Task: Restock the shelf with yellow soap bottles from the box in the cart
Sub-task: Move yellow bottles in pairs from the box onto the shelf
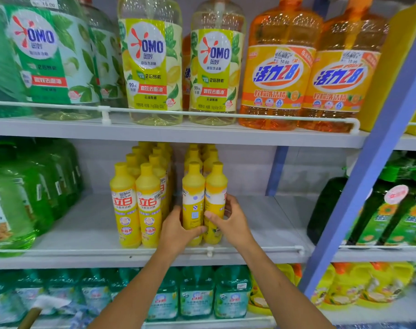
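Currently the left hand (176, 230) grips one yellow soap bottle (193, 198), the right hand (234, 225) the neighbouring bottle (215, 195), lower labels partly covered.

The left hand (176, 230) curls round a slim yellow plastic soap bottle (193, 198) and the right hand (233, 224) round a second yellow bottle (215, 191). Both stand upright and touching at the front of the white middle shelf (83, 224), back labels outward. Just to their left, more matching yellow bottles (137, 205) stand in rows behind a thin white rail (59, 251).
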### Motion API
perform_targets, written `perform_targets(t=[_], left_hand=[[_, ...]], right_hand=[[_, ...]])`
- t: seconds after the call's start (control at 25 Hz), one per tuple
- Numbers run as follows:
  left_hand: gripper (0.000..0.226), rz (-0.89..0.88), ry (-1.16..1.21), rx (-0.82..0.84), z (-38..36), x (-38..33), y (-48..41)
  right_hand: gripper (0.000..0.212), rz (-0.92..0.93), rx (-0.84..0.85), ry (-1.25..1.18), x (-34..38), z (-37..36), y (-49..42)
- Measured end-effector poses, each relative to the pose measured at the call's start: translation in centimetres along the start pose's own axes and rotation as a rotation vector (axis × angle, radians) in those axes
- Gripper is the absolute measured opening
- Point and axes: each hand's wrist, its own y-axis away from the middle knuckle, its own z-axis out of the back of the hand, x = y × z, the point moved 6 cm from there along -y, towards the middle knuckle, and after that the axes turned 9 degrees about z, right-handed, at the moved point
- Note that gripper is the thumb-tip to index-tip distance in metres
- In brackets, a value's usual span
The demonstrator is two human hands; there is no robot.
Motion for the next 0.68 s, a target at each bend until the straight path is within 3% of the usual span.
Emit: perform_targets(t=[0.12,0.2,0.4,0.48,0.56,0.68], left_hand=[[0.067,0.011,0.098,0.219,0.1,0.0,-0.1],[0.065,0.013,0.100,0.224,0.2,0.5,-0.4],[0.070,0.015,-0.135,-0.136,0.0,-0.2,0.6],[0.071,0.009,-0.201,-0.200,0.0,-0.6,0.4],[0.076,0.020,-0.140,-0.147,0.1,-0.3,-0.1],[0.076,0.016,-0.005,0.066,0.0,0.8,-0.7]], right_hand=[[0.066,-0.018,0.195,0.028,-0.7,0.9,0.4],[0.063,-0.016,0.220,0.051,-1.0,1.0,0.7],[0.063,-0.008,-0.074,0.147,-1.3,-0.1,1.3],[0.064,-0.021,-0.138,0.187,-0.9,-0.5,1.4],[0.063,-0.047,-0.137,0.204,-0.8,-0.5,1.3],[0.068,-0.037,0.006,0.177,-1.0,-0.1,0.9]])
